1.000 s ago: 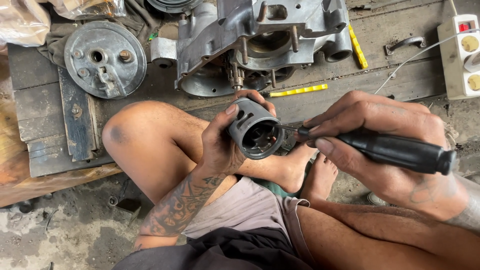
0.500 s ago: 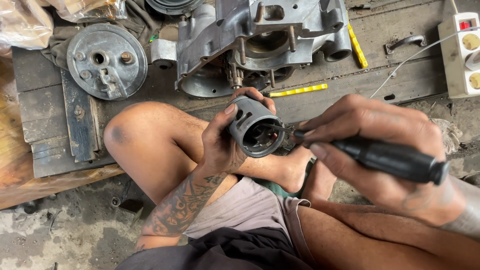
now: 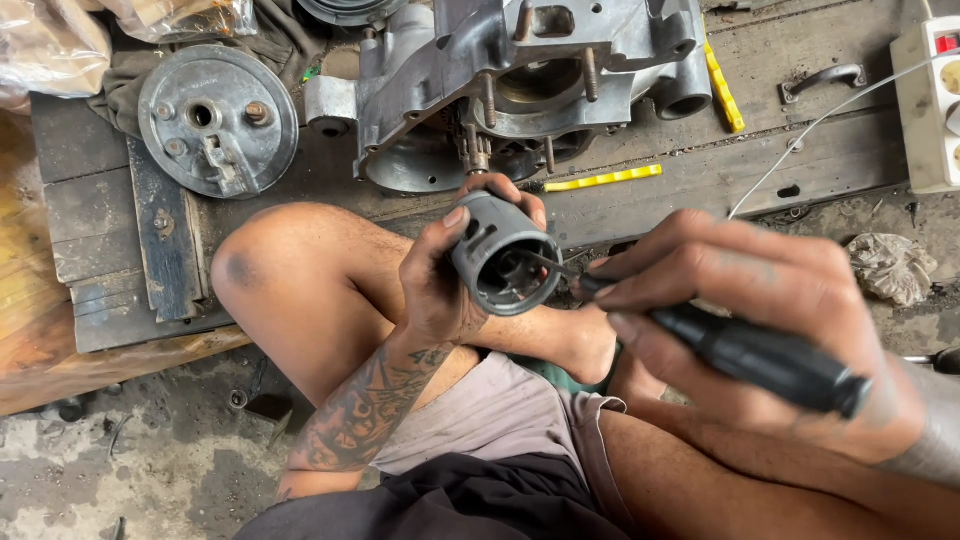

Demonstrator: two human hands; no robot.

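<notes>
Piston: [image 3: 503, 255] grey metal, cup-shaped, open end turned up toward you; it sits in your left hand, above your bent knee and just left of your right hand.
Left hand: [image 3: 440, 285] your fingers and thumb are wrapped round the piston's outer wall, clamped firmly on it; the forearm below carries dark tattoo work.
Right hand: [image 3: 760, 300] closed round the black handle of a rotary tool, forefinger laid forward along it.
Rotary tool: [image 3: 760, 355] black, slim body running from your right hand down to the lower right; its thin metal bit reaches into the piston's open mouth (whether the tip touches the inner wall cannot be told).
Engine casing: [image 3: 520, 70] large grey cast housing with studs, lying on the boards just beyond your left hand.
Round drum plate: [image 3: 217, 120] grey disc with bolts, well to the left of your left hand, on the same boards.
Yellow strips: [image 3: 603, 179] one flat on the boards just beyond the piston, between your hands and the casing; another farther off beside the casing.
Power strip: [image 3: 928, 100] white, well beyond your right hand at the far right edge, a thin white cable leading from it.
Crumpled rag: [image 3: 890, 265] on the ground just right of your right hand.
</notes>
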